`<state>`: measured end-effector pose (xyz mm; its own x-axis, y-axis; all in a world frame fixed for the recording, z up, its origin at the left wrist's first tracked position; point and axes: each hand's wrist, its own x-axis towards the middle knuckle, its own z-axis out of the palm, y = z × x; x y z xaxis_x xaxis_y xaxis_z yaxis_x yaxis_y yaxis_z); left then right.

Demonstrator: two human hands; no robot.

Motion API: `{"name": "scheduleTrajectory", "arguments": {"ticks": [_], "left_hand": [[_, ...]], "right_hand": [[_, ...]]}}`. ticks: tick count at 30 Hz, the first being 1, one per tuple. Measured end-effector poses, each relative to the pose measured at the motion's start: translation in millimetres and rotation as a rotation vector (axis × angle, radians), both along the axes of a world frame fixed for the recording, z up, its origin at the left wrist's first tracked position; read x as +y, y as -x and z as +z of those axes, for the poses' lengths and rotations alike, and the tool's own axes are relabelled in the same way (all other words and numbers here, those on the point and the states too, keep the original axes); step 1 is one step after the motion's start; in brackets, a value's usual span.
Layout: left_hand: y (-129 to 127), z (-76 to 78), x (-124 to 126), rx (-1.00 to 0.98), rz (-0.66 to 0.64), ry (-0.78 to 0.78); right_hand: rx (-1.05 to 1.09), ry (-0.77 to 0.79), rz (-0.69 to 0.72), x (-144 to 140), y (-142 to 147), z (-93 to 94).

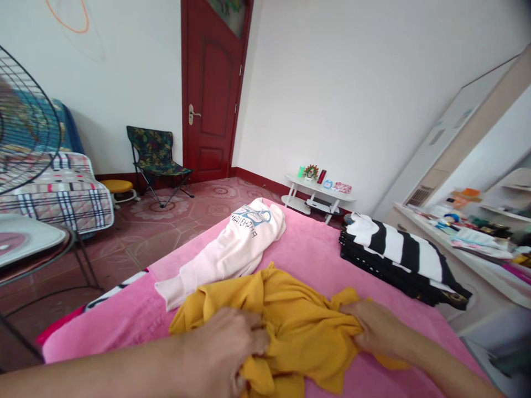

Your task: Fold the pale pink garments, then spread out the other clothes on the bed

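A crumpled mustard-yellow garment (296,318) lies on the pink bedspread (315,249) right in front of me. My left hand (226,345) grips a bunch of its cloth on the left side. My right hand (373,329) pinches the fabric on the right side. Just beyond the yellow garment lies a white sweatshirt (232,249) with a printed logo, spread diagonally across the bed.
A folded black-and-white striped garment (400,254) sits on the bed's right side. A cluttered counter (477,237) runs along the right. A small white side table (319,193), a red door (211,83), a folding chair (155,157) and a fan (25,138) stand beyond.
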<state>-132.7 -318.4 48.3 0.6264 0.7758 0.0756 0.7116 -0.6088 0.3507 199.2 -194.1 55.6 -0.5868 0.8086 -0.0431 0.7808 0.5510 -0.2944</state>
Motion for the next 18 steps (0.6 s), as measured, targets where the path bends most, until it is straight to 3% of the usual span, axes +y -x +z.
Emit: {"name": "scheduleTrajectory", "arguments": {"ticks": [3, 7, 9, 10, 12, 14, 16, 18], "left_hand": [[36.1, 39.7, 9.9, -0.177, 0.155, -0.024], [88.8, 95.6, 42.0, -0.308, 0.352, -0.14], [107.7, 106.5, 62.2, -0.298, 0.434, -0.198], [114.2, 104.9, 72.1, -0.264, 0.462, -0.241], [120.9, 86.4, 89.8, -0.165, 0.505, -0.339], [121.2, 50.7, 103.8, -0.078, 0.521, -0.371], [118.2, 7.7, 113.8, -0.026, 0.515, -0.269], [115.5, -29.4, 120.2, -0.012, 0.524, -0.167]], "right_hand": [[-0.085, -0.015, 0.038, 16.9, 12.3, 48.1], [-0.081, -0.409, -0.026, 76.2, 56.0, 124.9], [-0.016, -0.65, -0.084, 109.1, 90.2, 143.8], [0.041, -0.726, -0.108, 124.3, 108.9, 143.8], [0.187, -0.739, -0.105, 149.3, 145.8, 123.1], [0.281, -0.57, -0.035, 165.5, 176.9, 79.4], [0.244, -0.344, 0.073, 174.0, 195.7, 26.6], [0.198, -0.259, 0.118, 179.5, 196.8, -16.6]]}}
